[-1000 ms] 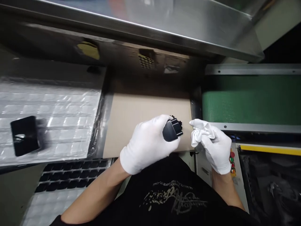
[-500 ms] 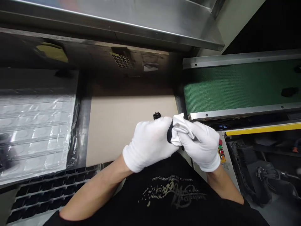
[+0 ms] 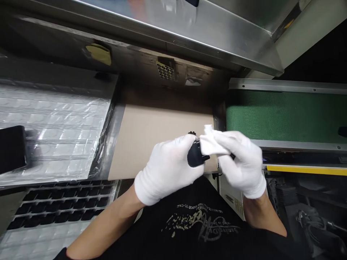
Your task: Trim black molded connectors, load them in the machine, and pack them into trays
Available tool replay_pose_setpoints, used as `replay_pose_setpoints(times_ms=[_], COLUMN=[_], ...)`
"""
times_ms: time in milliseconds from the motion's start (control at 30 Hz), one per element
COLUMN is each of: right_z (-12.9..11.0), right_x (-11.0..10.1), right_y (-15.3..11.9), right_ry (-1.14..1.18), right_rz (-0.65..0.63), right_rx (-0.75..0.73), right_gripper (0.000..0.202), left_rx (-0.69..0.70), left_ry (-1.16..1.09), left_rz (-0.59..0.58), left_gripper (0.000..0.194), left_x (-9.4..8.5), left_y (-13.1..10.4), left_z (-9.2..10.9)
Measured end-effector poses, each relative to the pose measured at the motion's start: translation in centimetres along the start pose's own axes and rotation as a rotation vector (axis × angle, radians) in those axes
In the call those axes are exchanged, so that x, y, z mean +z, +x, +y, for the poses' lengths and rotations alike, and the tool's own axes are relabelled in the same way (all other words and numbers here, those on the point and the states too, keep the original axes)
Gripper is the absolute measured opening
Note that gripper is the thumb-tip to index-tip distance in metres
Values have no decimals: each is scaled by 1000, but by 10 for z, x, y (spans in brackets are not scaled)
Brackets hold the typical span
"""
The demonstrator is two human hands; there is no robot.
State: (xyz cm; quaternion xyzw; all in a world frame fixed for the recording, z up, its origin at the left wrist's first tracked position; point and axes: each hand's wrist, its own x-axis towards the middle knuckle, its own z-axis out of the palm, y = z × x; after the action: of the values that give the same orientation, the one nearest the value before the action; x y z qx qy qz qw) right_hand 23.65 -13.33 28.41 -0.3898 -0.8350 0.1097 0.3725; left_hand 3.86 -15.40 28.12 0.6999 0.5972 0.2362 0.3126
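My left hand, in a white glove, is wrapped round a black plastic part. Prongs stick out from the part's right side, and a small knobbed black end shows above my fingers. A folded white cloth is pinched in my gloved right hand, just right of the part. The cloth overlaps the prongs in view; whether it touches them I cannot tell. Both hands are over the near right side of a beige board.
A plastic-wrapped tray stack lies left, with a black flat object on it. Below it sits a tray of black parts. A green conveyor belt runs at right. A metal shelf overhangs the back.
My right hand and the cloth have pulled a little to the right, uncovering more of the black part. The view has shifted, and the black flat object at left has come into sight.
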Motion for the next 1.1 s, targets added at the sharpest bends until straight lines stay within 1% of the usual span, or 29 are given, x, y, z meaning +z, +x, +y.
replay_pose_setpoints(times_ms=[33,67,100,167,200,267,333,367,400,467,533,567,600,633,700,767,867,967,1033,1100], right_z=[-8,-14,-19,-24,-23,-16,-3,4,10,16,12,6,-1,-8,-18,-16,2,17,14,4], right_x=[3,7,10,15,16,15,10,6,3,-2,-2,0,3,8,18,26,29,21,15,13], right_y=[1,2,2,-1,-3,-6,-8,-9,-10,-11,-11,-10,-9,-8,-5,-2,0,4,6,7], right_ry=[21,22,0,-85,-133,-206,-246,-250,-243,-222,-191,-176,-159,-142,-121,-142,-236,-244,-178,-110], right_rz=[-63,-102,-103,-49,-29,-33,-58,-50,-27,63,162,179,165,128,36,6,51,133,180,181], right_rx=[-29,-44,-54,-66,-70,-84,-91,-76,-37,72,147,142,107,57,-27,-61,-66,16,78,67], right_gripper=[31,27,22,11,7,2,3,4,6,11,28,36,40,37,23,14,9,7,10,16], left_rx=[10,27,44,67,70,68,62,57,52,46,47,55,64,74,93,91,44,-28,-64,-79], left_ry=[-6,-19,-29,-31,-24,5,41,60,80,115,139,139,135,130,118,118,90,59,66,76], left_rz=[19,37,49,66,73,86,116,127,133,127,102,92,91,100,131,148,93,30,11,13], left_gripper=[4,7,12,19,22,24,22,19,14,7,8,10,13,15,19,21,16,6,7,9], left_x=[0,1,3,8,11,15,15,14,13,9,8,9,10,12,17,20,20,14,11,9], left_y=[-1,-1,-2,-2,-2,-2,-2,-2,-3,-3,-3,-2,-2,-2,-2,-2,-4,-4,-3,-2], left_z=[-1,-2,-3,-8,-10,-14,-16,-16,-16,-15,-14,-14,-14,-14,-15,-16,-15,-12,-10,-10])
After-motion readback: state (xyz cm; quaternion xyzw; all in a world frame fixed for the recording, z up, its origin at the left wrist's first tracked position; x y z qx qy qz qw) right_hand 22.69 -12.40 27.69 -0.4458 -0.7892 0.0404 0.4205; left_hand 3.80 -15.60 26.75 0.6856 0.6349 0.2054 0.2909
